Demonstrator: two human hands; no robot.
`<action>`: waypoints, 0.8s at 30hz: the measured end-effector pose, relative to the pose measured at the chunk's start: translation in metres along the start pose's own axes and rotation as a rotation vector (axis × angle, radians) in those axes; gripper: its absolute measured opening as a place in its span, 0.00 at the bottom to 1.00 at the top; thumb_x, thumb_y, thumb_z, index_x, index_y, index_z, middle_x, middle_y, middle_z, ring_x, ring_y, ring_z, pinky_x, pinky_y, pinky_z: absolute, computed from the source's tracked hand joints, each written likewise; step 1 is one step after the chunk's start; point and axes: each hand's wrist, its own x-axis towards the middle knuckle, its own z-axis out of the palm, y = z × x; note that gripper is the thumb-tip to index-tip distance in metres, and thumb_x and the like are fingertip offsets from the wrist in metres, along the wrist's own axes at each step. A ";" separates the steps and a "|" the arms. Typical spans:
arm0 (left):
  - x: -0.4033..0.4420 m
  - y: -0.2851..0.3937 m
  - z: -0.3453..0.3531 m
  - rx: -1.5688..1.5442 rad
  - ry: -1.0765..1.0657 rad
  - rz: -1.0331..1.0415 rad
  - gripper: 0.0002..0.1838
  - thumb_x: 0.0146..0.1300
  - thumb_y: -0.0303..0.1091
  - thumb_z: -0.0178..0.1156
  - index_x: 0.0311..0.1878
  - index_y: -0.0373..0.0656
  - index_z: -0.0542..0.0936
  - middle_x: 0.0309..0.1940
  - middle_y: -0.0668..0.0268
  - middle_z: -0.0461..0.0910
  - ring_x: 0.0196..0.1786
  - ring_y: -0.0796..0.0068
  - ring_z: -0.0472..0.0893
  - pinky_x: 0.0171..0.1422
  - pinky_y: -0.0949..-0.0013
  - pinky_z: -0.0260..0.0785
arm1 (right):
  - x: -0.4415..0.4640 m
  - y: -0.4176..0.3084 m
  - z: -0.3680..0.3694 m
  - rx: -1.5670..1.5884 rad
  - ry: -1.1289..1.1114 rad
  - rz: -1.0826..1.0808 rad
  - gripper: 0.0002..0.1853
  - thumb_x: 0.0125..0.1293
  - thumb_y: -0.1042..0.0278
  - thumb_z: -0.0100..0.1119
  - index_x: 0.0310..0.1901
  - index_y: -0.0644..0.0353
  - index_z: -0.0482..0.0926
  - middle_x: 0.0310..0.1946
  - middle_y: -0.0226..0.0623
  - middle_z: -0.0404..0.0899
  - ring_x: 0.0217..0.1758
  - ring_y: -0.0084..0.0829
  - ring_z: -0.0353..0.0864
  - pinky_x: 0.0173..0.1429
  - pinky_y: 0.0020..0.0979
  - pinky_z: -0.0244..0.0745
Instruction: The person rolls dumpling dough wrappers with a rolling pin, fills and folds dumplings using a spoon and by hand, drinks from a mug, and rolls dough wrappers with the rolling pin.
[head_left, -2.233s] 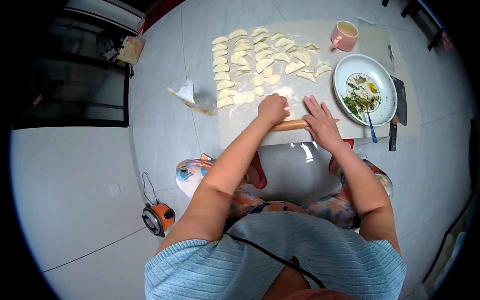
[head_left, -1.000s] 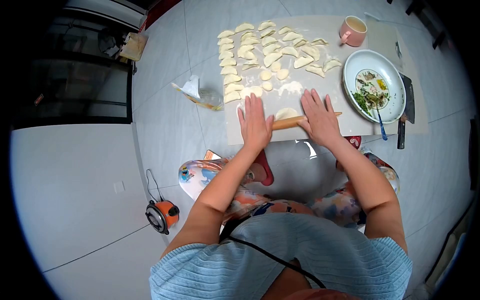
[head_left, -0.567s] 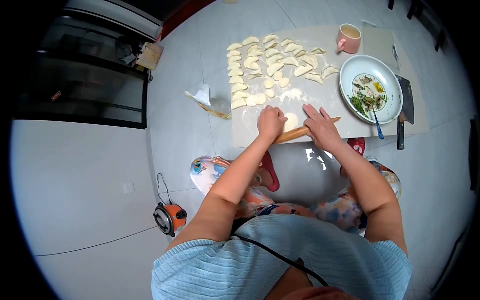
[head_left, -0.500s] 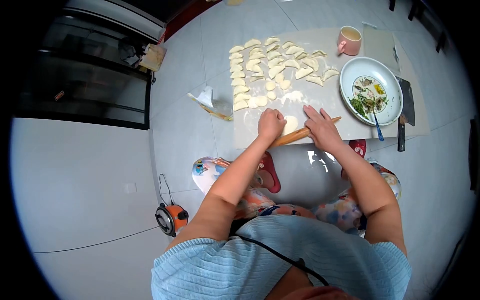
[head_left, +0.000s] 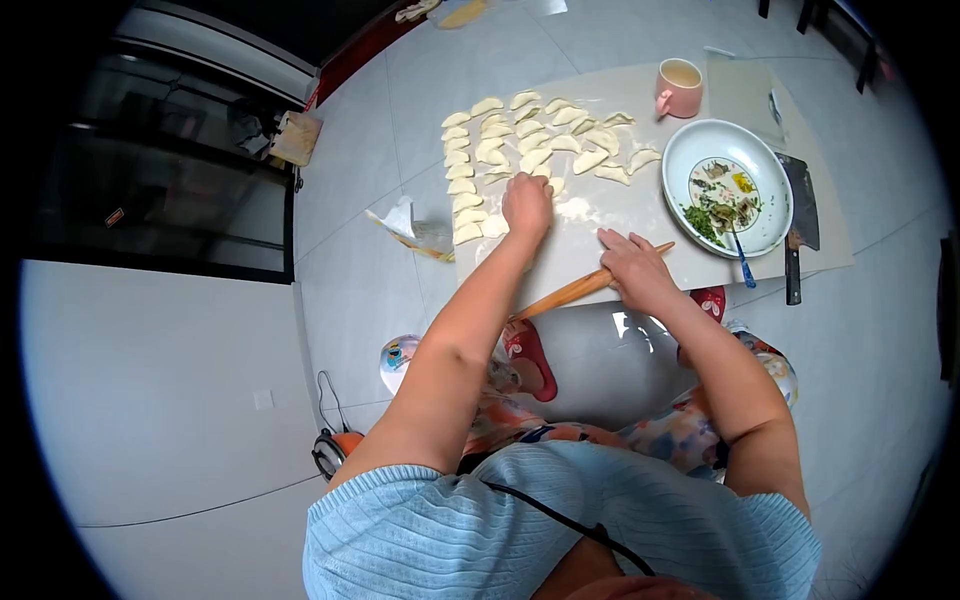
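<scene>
My left hand (head_left: 528,207) reaches over the left middle of the board, beside the rows of dumplings (head_left: 535,140). Its fingers are curled down, and whatever they grip is hidden beneath the hand. Small dough pieces (head_left: 556,186) peek out just past it. Under my right hand (head_left: 640,270) lies the thick end of a wooden rolling pin (head_left: 567,295), held at the board's front edge. The pin slants, its left end sticking out over that edge. Loose flour (head_left: 577,210) is scattered between my hands.
A white bowl (head_left: 673,190) with chopped greens and a blue-handled spoon (head_left: 745,268) stands right, by a cleaver (head_left: 793,270). Behind it is a pink mug (head_left: 680,95). A plastic bag (head_left: 428,235) hangs at the left board edge (head_left: 690,290).
My left hand has left the rolling pin and moved up and left to the dough pieces. The flat dough round beside the pin is gone from there. My right hand stays on the pin.
</scene>
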 end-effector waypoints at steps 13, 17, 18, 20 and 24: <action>-0.095 0.014 -0.023 -0.234 -0.194 0.409 0.16 0.53 0.24 0.66 0.47 0.42 0.79 0.40 0.58 0.79 0.48 0.53 0.77 0.52 0.54 0.69 | -0.005 0.007 -0.009 -0.026 -0.063 0.039 0.16 0.52 0.77 0.66 0.44 0.61 0.77 0.66 0.45 0.70 0.72 0.40 0.66 0.74 0.46 0.57; -0.129 0.004 -0.031 -0.424 -0.181 0.436 0.10 0.58 0.25 0.63 0.44 0.40 0.80 0.40 0.57 0.79 0.46 0.54 0.78 0.52 0.56 0.70 | -0.011 0.009 -0.015 0.054 -0.087 0.072 0.14 0.54 0.75 0.66 0.42 0.58 0.75 0.63 0.44 0.74 0.71 0.42 0.68 0.73 0.47 0.60; -0.133 -0.001 -0.035 -0.399 -0.074 0.338 0.10 0.59 0.25 0.62 0.44 0.41 0.80 0.42 0.58 0.80 0.48 0.54 0.77 0.53 0.56 0.69 | -0.010 0.008 -0.017 0.063 -0.075 0.080 0.14 0.54 0.75 0.67 0.42 0.58 0.75 0.63 0.44 0.74 0.71 0.41 0.68 0.73 0.47 0.60; -0.139 -0.010 -0.042 -0.291 0.052 0.166 0.10 0.61 0.28 0.61 0.46 0.41 0.80 0.46 0.59 0.80 0.52 0.55 0.77 0.58 0.56 0.67 | -0.008 0.014 -0.011 0.084 -0.036 0.074 0.14 0.54 0.75 0.66 0.43 0.60 0.78 0.64 0.43 0.72 0.71 0.41 0.67 0.73 0.45 0.58; -0.151 -0.029 -0.050 -0.146 0.001 0.051 0.14 0.62 0.30 0.60 0.51 0.40 0.78 0.53 0.59 0.79 0.57 0.55 0.75 0.62 0.54 0.64 | 0.011 0.013 -0.005 0.062 -0.091 0.073 0.16 0.58 0.70 0.65 0.48 0.59 0.78 0.68 0.43 0.68 0.75 0.41 0.61 0.76 0.47 0.54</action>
